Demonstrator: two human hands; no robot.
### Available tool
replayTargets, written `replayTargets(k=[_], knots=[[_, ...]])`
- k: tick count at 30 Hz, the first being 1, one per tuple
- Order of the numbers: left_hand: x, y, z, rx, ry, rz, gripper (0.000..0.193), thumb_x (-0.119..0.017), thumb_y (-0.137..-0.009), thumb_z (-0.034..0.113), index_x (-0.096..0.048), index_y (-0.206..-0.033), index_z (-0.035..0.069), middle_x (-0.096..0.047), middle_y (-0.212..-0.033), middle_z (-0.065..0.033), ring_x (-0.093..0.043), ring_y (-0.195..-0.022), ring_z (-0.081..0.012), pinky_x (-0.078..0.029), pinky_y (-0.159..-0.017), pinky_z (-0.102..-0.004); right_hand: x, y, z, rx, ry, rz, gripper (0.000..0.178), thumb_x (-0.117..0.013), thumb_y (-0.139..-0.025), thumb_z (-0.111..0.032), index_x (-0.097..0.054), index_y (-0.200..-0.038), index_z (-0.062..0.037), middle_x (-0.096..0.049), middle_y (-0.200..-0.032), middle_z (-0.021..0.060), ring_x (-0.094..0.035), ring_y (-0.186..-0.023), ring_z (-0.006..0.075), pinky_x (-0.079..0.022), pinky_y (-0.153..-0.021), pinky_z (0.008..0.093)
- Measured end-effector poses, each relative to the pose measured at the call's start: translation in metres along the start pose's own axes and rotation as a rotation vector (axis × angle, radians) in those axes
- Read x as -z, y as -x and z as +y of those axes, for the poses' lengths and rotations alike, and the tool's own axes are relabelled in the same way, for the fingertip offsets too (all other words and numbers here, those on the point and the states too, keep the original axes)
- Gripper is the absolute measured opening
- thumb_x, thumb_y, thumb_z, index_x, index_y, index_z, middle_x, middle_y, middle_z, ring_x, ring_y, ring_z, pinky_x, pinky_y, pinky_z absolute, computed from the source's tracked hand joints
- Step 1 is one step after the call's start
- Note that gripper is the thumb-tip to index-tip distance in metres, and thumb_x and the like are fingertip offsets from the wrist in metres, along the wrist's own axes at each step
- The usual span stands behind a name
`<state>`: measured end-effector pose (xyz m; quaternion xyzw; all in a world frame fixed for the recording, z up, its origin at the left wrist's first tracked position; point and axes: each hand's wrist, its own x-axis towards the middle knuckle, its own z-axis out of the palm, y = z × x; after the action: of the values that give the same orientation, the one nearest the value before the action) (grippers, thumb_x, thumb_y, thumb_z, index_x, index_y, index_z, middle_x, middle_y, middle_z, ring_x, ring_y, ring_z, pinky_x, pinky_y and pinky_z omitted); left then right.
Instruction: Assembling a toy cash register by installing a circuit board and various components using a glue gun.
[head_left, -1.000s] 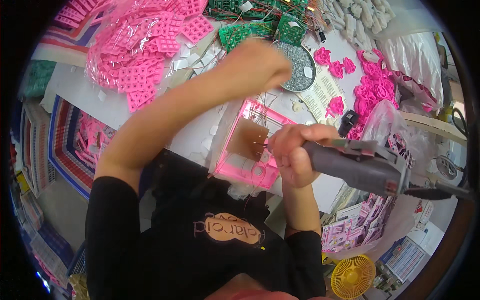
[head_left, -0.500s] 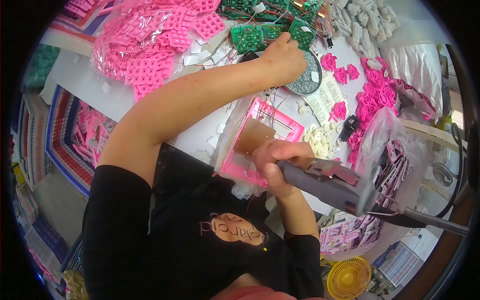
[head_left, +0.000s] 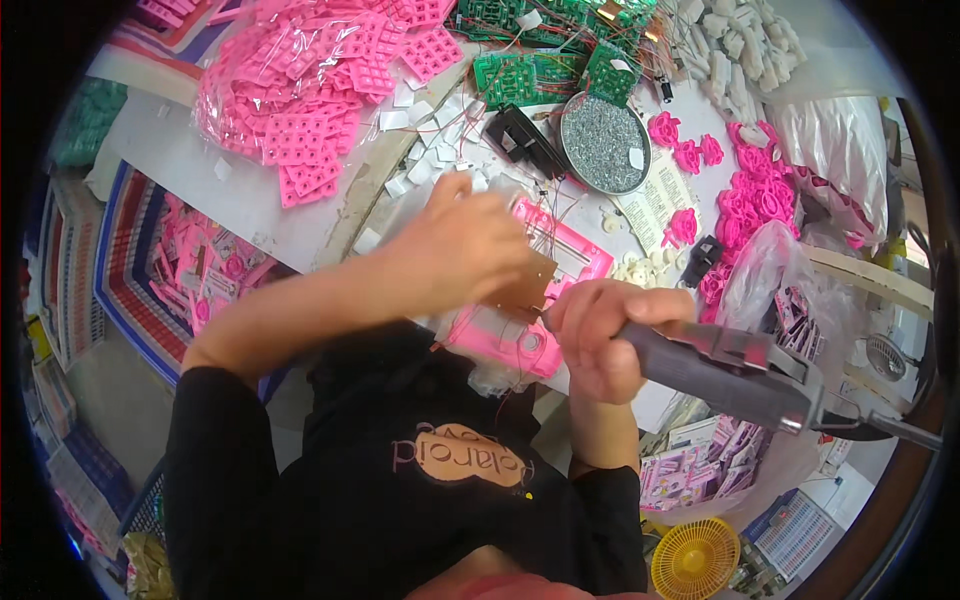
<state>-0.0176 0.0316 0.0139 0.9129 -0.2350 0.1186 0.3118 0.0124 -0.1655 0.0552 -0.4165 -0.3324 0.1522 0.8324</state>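
My right hand (head_left: 610, 340) is wrapped round a grey electric screwdriver (head_left: 710, 380), whose front end points left at the edge of a brown board (head_left: 530, 287). That board sits in an open pink plastic casing (head_left: 505, 340) with thin wires, lying on clear plastic wrap. Over the casing's left side is my left hand (head_left: 455, 245), smeared by motion; what its fingers hold, if anything, cannot be made out. Beyond the casing stands a round metal bowl (head_left: 612, 191) filled with small silvery screws (head_left: 600, 145).
Green circuit boards (head_left: 508, 80) with wires lie at the back, beside a black plastic part (head_left: 527, 140). Pink keypad pieces (head_left: 300, 135) are heaped back left. Pink loops (head_left: 755, 195) and a plastic bag of printed pink parts (head_left: 715, 455) are on the right.
My left hand has come back from the screw bowl and circuit boards to the casing, uncovering the bowl. The right hand and screwdriver have shifted slightly right.
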Motion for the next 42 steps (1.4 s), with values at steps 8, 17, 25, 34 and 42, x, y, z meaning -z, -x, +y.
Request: replayTargets(k=[8,17,25,34,42], knots=[[-0.026,0.042,0.021,0.108,0.327,0.125,0.018,-0.078,-0.076,0.015,-0.067,-0.091,0.015,-0.065,-0.091,0.0041,-0.059,-0.085,-0.0166,-0.031,-0.088,-0.0424,-0.015,-0.006,0.003,-0.029,0.137,0.003,0.032,-0.068,-0.095,-0.021,-0.044,-0.114,-0.0099,-0.048,-0.059,-0.0004,-0.047,-0.047,0.0139,-0.038,-0.044,0.0296],[-0.014,0.034,0.037,0.263,0.05,0.318,0.031,-0.083,-0.07,0.03,-0.067,-0.092,0.015,-0.064,-0.093,0.0021,-0.058,-0.089,-0.0185,-0.032,-0.085,-0.0433,-0.004,-0.018,0.029,0.044,0.226,0.052,0.028,-0.063,-0.094,-0.01,-0.045,-0.115,-0.0083,-0.049,-0.064,0.0033,-0.046,-0.052,0.0137,-0.041,-0.048,0.0299],[-0.039,0.052,0.058,-0.017,-0.016,-0.1,0.015,-0.073,-0.078,0.027,-0.064,-0.082,0.016,-0.054,-0.075,0.0012,-0.055,-0.085,-0.0191,-0.037,-0.085,-0.0424,0.012,-0.015,0.051,-0.008,0.414,0.097,0.026,-0.063,-0.094,-0.008,-0.043,-0.11,-0.0079,-0.049,-0.066,0.0032,-0.045,-0.051,0.0119,-0.038,-0.045,0.0274],[-0.035,0.049,0.056,0.091,0.121,0.031,0.013,-0.074,-0.076,0.018,-0.062,-0.081,0.016,-0.061,-0.085,0.0031,-0.058,-0.086,-0.017,-0.035,-0.086,-0.0436,0.011,-0.02,0.049,-0.078,0.574,-0.042,0.025,-0.065,-0.09,-0.001,-0.045,-0.105,-0.0035,-0.057,-0.071,0.0083,-0.053,-0.056,0.0143,-0.044,-0.051,0.0278],[-0.03,0.041,0.048,0.184,0.108,0.129,0.024,-0.075,-0.069,0.008,-0.061,-0.087,0.014,-0.061,-0.088,0.0022,-0.058,-0.083,-0.0178,-0.032,-0.082,-0.0414,0.015,-0.029,0.02,-0.009,0.302,0.16,0.06,-0.069,-0.086,-0.005,-0.04,-0.138,-0.0005,-0.062,-0.091,0.011,-0.062,-0.08,0.0204,-0.051,-0.069,0.0324]])
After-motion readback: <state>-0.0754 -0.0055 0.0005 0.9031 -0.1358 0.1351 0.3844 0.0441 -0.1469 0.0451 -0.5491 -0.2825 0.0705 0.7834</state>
